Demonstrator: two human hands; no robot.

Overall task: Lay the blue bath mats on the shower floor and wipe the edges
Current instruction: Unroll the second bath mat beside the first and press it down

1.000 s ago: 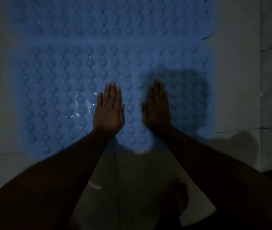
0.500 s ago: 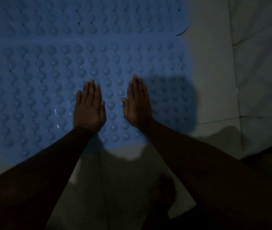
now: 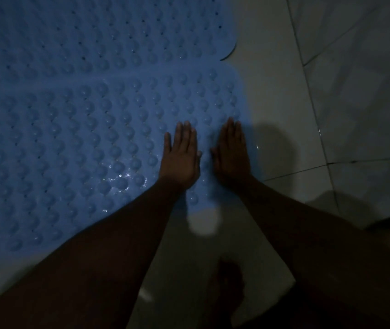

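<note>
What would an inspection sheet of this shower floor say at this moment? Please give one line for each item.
Surface: pale tiled floor, dim light, grout lines at the right.
Job's things: near blue mat lies flat, with wet glints on it; far blue mat adjoins it, and its right corner seems slightly lifted. No wiping cloth seen.
Clutter: nothing seen.
Grippers: left hand and right hand rest flat on the near blue mat by its right edge, fingers straight.
Cables: nothing seen.
Surroundings: arm shadows on the tiles; a dark shape at the bottom, perhaps a foot.
</note>
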